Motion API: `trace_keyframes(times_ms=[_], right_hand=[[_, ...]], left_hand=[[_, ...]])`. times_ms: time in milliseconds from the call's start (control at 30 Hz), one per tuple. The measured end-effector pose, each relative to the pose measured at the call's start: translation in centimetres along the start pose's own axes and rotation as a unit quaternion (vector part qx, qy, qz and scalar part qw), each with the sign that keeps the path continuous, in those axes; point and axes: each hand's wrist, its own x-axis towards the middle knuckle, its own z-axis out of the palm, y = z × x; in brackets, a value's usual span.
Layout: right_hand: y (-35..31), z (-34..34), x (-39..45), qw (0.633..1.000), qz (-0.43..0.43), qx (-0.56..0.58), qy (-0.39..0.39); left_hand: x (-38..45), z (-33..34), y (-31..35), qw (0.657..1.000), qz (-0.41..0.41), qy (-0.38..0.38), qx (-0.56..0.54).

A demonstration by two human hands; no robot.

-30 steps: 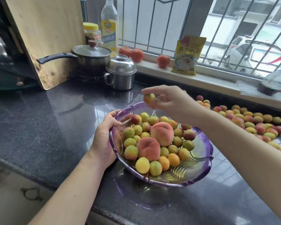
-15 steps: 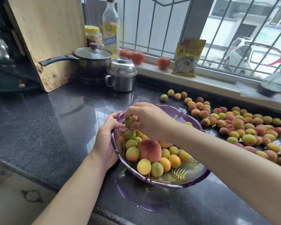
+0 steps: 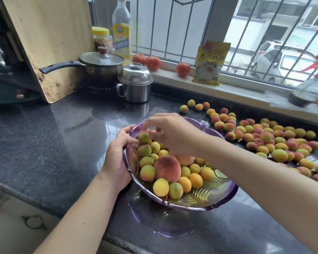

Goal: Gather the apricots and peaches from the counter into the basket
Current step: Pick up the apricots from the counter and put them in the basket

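Note:
A purple translucent basket (image 3: 200, 204) sits on the dark counter, holding several apricots and two peaches; the larger peach (image 3: 167, 168) lies in the middle. My left hand (image 3: 117, 158) grips the basket's left rim. My right hand (image 3: 171, 134) hovers over the basket's far left part, fingers loosely curled and spread, holding nothing. A green-orange apricot (image 3: 144, 138) lies just under its thumb, on top of the pile. Many loose apricots (image 3: 264, 138) are spread over the counter to the right of the basket.
A steel lidded pot (image 3: 135, 85) and a saucepan (image 3: 101, 67) stand behind the basket, with a wooden board (image 3: 50, 44) leaning at the left. On the windowsill are tomatoes (image 3: 183, 69), a yellow packet (image 3: 210, 63) and a spray bottle (image 3: 308, 88).
My right hand carried an apricot from above the basket's far rim down into its left part and let it go. My left hand kept its grip on the rim.

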Motion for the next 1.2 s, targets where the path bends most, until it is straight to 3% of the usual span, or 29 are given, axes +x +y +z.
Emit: trace_keyframes(times_ms=[133, 200, 367, 500, 733, 967, 1200], right_hand=[[4.4, -2.5, 0.7, 0.979, 0.125, 0.056, 0.151], [7.9, -3.2, 1.3, 0.961, 0.217, 0.05, 0.165], [15.8, -1.9, 2.2, 0.945, 0.322, -0.031, 0.046], [18.2, -0.3, 4.0, 0.954, 0.279, -0.102, -0.04], [19.2, 1.8, 7.2, 0.944, 0.262, -0.124, -0.157], [17.7, 0.9, 5.4, 0.953, 0.274, -0.093, -0.089], [11.6, -4.7, 1.5, 0.955, 0.267, 0.085, 0.098]], left_hand=[[0.1, -0.2, 0.0, 1.0, -0.005, -0.004, 0.01], [0.2, -0.2, -0.1, 1.0, -0.003, -0.009, 0.004], [0.3, -0.1, -0.1, 1.0, -0.001, -0.021, 0.0], [0.4, -0.4, -0.1, 1.0, 0.002, -0.022, 0.01], [0.4, -0.3, -0.1, 0.999, 0.009, -0.038, 0.009], [0.2, -0.2, -0.1, 0.999, 0.008, -0.046, 0.011], [0.1, -0.4, -0.1, 0.999, 0.005, -0.041, 0.028]])
